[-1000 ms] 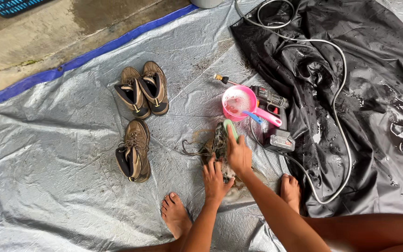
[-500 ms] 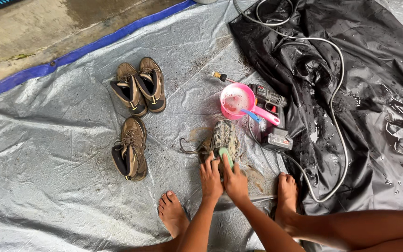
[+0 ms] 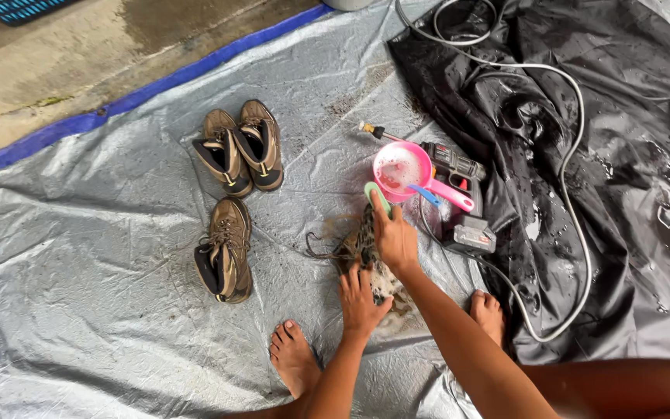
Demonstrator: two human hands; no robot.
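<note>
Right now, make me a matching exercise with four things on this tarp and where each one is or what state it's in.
Things:
1. brush
2. scoop
3. pair of boots
4. hose

Places or states:
A. looped across the black sheet
B. gripped in the right hand
C. side by side, far from the hands
D. resting on the drill

Pairs: 1-B, 2-D, 3-C, 4-A

A pair of boots (image 3: 240,157) lies left of the scoop (image 3: 406,167) – a single boot (image 3: 225,250) nearer; the drill (image 3: 463,203) sits right of the scrubbed boot (image 3: 364,250), all on the tarp (image 3: 79,233)
</note>
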